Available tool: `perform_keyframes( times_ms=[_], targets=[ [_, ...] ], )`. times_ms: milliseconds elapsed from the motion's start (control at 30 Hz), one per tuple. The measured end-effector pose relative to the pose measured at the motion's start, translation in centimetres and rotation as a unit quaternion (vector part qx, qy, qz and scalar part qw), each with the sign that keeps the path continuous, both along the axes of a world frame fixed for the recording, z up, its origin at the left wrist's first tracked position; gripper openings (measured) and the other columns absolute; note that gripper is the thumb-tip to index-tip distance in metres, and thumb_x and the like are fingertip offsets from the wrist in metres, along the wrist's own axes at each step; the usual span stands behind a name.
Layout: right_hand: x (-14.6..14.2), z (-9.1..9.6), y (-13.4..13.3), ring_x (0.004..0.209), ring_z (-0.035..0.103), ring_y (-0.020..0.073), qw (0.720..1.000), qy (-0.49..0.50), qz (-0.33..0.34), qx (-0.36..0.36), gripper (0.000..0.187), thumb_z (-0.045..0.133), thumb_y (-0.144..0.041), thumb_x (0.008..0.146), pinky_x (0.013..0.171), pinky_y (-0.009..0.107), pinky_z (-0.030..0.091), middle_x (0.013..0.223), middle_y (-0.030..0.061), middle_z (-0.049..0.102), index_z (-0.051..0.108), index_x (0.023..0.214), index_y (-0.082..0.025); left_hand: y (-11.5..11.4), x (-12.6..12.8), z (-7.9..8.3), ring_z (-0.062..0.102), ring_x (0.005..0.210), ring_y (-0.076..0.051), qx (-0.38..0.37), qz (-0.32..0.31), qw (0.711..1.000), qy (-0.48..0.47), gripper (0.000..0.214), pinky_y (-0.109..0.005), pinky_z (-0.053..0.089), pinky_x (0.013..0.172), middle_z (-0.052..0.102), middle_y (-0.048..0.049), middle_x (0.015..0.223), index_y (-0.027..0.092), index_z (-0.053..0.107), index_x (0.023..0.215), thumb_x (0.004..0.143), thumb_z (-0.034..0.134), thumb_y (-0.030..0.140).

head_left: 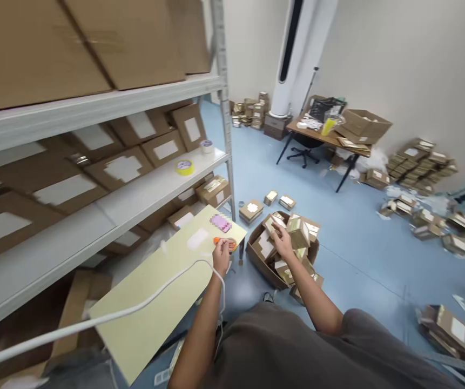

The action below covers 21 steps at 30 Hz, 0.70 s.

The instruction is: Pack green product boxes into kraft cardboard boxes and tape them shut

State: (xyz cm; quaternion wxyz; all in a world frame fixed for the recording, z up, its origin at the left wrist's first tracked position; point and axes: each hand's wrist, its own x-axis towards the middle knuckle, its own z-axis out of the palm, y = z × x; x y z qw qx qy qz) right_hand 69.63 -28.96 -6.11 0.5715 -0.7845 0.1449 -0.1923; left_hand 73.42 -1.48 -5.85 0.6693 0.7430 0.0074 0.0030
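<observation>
The two hands are apart; the left hand (221, 257) has its fingers curled at a small bright-orange plastic-handled tool (232, 245), and whether it grips the tool or only rests over it cannot be told; the right hand (282, 242) is loosely open, fingers bent, at the left side of a small brown cardboard carton (299, 233), and contact is unclear; that carton lies on a heap in a large open brown cardboard box (265, 270), below and around the right hand.

Under the left hand and stretching to its near left is a pale-yellow rectangular tabletop (151, 319); just beyond the hand lies a flat pink-purple rectangular object (221, 222), its surface pixelated; a white flexible cable (151, 297) loops past the left wrist.

Farther left of that hand, a grey metal shelf (163, 178) holds brown cartons (102, 174) with blank-looking white labels, no writing legible; on its edge sit a bright-yellow tape roll (184, 167) and a white tape roll (207, 146), the print inside both too small to read; the cartons near the right hand bear white labels, equally unreadable.
</observation>
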Motion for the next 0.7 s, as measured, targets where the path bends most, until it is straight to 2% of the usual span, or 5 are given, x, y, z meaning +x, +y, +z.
perform_keyframes(
  times_ms=[167, 233, 333, 500, 700],
  targets=[
    [3.1, 0.7, 10.0, 0.122, 0.071, 0.0325, 0.993, -0.009, 0.087, -0.076, 0.050, 0.060, -0.047, 0.098, 0.104, 0.050, 0.060, 0.135, 0.0161, 0.077, 0.074, 0.139, -0.021, 11.1, -1.6, -0.3, 0.079, 0.086, -0.023, -0.041, 0.099, 0.994, 0.034, 0.036, -0.033, 0.060, 0.074, 0.083, -0.0115, 0.101, 0.022, 0.069, 0.088, 0.089, 0.065, 0.057],
    [4.0, 0.7, 13.3, 0.127, 0.069, 0.0323, 0.986, -0.013, 0.118, -0.113, 0.048, 0.059, -0.042, 0.099, 0.107, 0.050, 0.059, 0.139, 0.0150, 0.075, 0.073, 0.140, -0.022, 14.4, -2.1, -1.0, 0.079, 0.085, -0.023, -0.044, 0.131, 0.990, 0.042, 0.035, -0.034, 0.061, 0.075, 0.083, -0.0122, 0.099, 0.021, 0.069, 0.086, 0.086, 0.069, 0.057],
    [5.3, 0.6, 16.9, 0.138, 0.063, 0.0328, 0.973, -0.016, 0.158, -0.166, 0.046, 0.060, -0.036, 0.099, 0.119, 0.054, 0.052, 0.147, 0.0148, 0.071, 0.072, 0.141, -0.022, 17.5, -2.4, -2.1, 0.078, 0.081, -0.023, -0.058, 0.166, 0.983, 0.056, 0.035, -0.037, 0.063, 0.077, 0.083, -0.0119, 0.092, 0.020, 0.072, 0.086, 0.079, 0.075, 0.055],
    [7.1, 0.4, 19.3, 0.145, 0.059, 0.0331, 0.958, 0.004, 0.187, -0.219, 0.046, 0.060, -0.030, 0.098, 0.125, 0.053, 0.047, 0.155, 0.0148, 0.065, 0.071, 0.143, -0.023, 18.6, -1.4, -3.6, 0.079, 0.078, -0.024, -0.077, 0.175, 0.978, 0.088, 0.039, -0.042, 0.067, 0.082, 0.083, -0.0114, 0.087, 0.018, 0.077, 0.088, 0.071, 0.082, 0.053],
    [9.2, -1.9, 17.1, 0.148, 0.055, 0.0342, 0.948, 0.076, 0.201, -0.234, 0.047, 0.061, -0.024, 0.097, 0.126, 0.053, 0.044, 0.151, 0.0155, 0.066, 0.071, 0.143, -0.022, 15.0, 0.1, -5.1, 0.080, 0.077, -0.024, -0.066, 0.183, 0.973, 0.124, 0.038, -0.043, 0.069, 0.081, 0.083, -0.0103, 0.083, 0.017, 0.078, 0.084, 0.068, 0.088, 0.051]
  ],
)
